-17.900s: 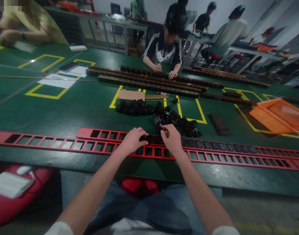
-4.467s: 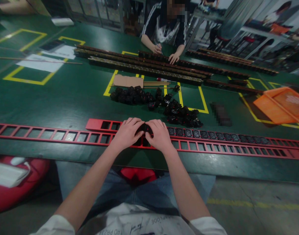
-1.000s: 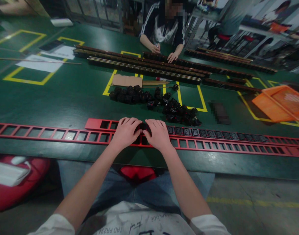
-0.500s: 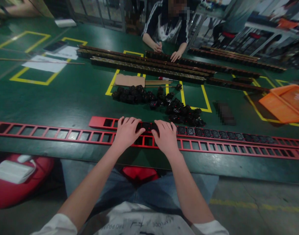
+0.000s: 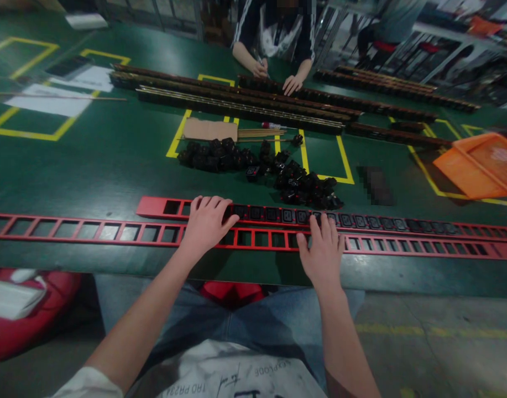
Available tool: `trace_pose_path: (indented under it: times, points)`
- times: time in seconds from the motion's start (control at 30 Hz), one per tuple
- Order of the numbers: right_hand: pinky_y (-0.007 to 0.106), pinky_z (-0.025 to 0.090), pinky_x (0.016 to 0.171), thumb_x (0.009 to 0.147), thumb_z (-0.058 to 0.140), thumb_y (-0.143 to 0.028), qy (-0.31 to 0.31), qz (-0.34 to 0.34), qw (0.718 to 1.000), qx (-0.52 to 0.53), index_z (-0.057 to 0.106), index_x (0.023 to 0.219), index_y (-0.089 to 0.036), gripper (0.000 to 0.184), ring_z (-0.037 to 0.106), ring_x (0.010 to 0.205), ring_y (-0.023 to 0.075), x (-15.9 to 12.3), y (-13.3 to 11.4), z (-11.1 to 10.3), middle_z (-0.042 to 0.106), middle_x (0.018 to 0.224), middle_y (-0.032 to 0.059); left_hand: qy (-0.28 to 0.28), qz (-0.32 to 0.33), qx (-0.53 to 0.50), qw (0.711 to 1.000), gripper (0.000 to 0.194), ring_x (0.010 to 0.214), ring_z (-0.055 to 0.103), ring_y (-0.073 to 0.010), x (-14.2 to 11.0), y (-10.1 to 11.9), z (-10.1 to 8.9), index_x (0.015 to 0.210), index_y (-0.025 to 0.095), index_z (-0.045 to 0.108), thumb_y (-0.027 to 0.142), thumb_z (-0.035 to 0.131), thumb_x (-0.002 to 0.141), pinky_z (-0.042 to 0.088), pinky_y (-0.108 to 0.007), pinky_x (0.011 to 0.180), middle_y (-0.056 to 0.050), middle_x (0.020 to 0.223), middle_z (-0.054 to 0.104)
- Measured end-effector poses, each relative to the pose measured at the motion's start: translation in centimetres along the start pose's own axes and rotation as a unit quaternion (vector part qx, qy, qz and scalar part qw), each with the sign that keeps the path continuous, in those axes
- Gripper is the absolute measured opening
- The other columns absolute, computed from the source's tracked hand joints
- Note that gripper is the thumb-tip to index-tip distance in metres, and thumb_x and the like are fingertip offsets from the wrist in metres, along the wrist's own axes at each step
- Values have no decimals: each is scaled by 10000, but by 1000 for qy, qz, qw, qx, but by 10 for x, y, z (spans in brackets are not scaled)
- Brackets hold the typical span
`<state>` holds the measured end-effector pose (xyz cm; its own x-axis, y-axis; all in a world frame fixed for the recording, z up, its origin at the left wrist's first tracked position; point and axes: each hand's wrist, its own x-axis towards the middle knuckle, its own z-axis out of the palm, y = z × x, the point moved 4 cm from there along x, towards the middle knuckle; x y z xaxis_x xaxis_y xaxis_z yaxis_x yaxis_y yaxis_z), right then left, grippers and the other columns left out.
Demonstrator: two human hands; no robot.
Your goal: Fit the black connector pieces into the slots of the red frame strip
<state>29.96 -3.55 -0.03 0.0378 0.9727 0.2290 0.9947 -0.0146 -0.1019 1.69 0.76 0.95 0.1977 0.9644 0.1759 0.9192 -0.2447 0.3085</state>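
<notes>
My left hand [image 5: 207,224] lies across the left part of the far red slotted frame [image 5: 151,206], fingers over its far edge and thumb spread to the right. Black sockets [image 5: 286,215] sit in a row in that frame, to the right of this hand. My right hand [image 5: 323,249] is open, its fingers apart and fingertips over the socket row; whether they touch it, I cannot tell. Beneath both hands runs a second red slotted frame [image 5: 261,239], nearer to me, with open slots. Beyond the frames lies a heap of loose black sockets [image 5: 303,182].
A flat brown cardboard piece [image 5: 210,129] and thin sticks [image 5: 259,133] lie behind the heap. Long dark rails [image 5: 240,108] cross the table. An orange bin [image 5: 477,166] stands at right. Across the table, a person's hands [image 5: 292,84] rest by the rails, one holding a pen.
My right hand has moved right along the frames and away from my left hand, uncovering more sockets. My left hand stays at the frame's left part. The whole view has shifted slightly.
</notes>
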Motion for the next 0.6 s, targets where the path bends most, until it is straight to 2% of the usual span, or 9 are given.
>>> trace_pose_path:
  times: [0.23,0.4,0.6]
  points:
    - [600,289,1106,975,394,-445,23,-7,1000,15,514,1396,-185,509,415,1355,349,8,0,-7,469,1478,175,4,3,12,1000,359,1093,546,-304,1,0,-1,1203,247,607,470,484,950,338,-512,1039,-88,1148,661]
    - [639,237,1107,971,385,-473,58,46,997,-14,476,1423,-153,561,298,1430,360,8,20,-6,363,1549,189,8,5,9,1000,369,1098,543,-302,1,0,0,1212,240,604,471,497,945,330,-507,1048,-88,1155,657]
    - [639,246,1104,964,377,-458,50,63,997,-1,517,1389,-167,534,367,1387,354,12,33,1,458,1491,165,10,1,1,1000,376,1099,540,-306,0,-1,1,1217,227,604,465,494,948,326,-513,1050,-93,1153,655]
